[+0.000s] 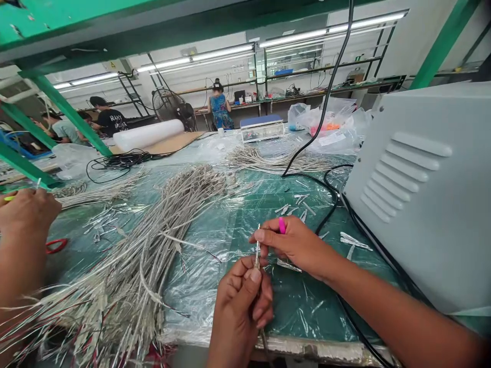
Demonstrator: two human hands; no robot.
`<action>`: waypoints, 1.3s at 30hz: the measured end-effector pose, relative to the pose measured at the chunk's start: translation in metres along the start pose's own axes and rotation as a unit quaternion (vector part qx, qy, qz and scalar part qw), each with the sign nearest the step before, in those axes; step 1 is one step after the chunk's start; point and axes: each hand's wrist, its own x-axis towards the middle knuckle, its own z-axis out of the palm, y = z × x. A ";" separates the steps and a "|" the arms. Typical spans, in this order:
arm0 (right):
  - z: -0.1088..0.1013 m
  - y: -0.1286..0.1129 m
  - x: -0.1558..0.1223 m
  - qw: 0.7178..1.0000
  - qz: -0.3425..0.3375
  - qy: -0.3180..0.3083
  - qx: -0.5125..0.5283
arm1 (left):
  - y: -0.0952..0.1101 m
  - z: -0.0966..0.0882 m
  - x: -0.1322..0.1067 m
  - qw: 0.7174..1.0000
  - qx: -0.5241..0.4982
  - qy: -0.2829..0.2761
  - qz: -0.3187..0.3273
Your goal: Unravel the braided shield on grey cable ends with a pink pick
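Note:
My left hand (241, 301) is closed around a thin grey cable (258, 250), whose stripped, silvery end points upward from between thumb and fingers. The cable's tail hangs below the hand, over the table's front edge. Just above it, my right hand (287, 239) pinches that same silvery end between thumb and forefinger. A small pink piece (282, 225) shows at the right hand's fingers; its kind is unclear. To the left lies a big bundle of grey cables (153, 240), with bare coloured wires at its near end.
A co-worker's hand (25, 212) is at the left edge, near red-handled scissors (57, 246). A grey metal machine (418, 189) stands on the right, with a black cord (326, 102) beside it. Foil scraps (355, 240) lie on the film-covered green table. Another cable bundle (268, 159) lies behind.

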 end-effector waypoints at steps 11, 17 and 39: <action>0.009 -0.008 -0.009 0.984 0.051 -0.078 0.152 | -0.001 0.002 -0.007 0.997 -0.060 -0.034 0.042; 0.000 -0.021 -0.014 0.999 0.033 -0.017 -0.004 | 0.001 0.015 -0.003 0.996 -0.021 0.039 0.074; 0.002 0.000 -0.024 0.994 0.034 0.100 -0.041 | -0.011 0.018 0.016 0.994 0.005 0.105 -0.024</action>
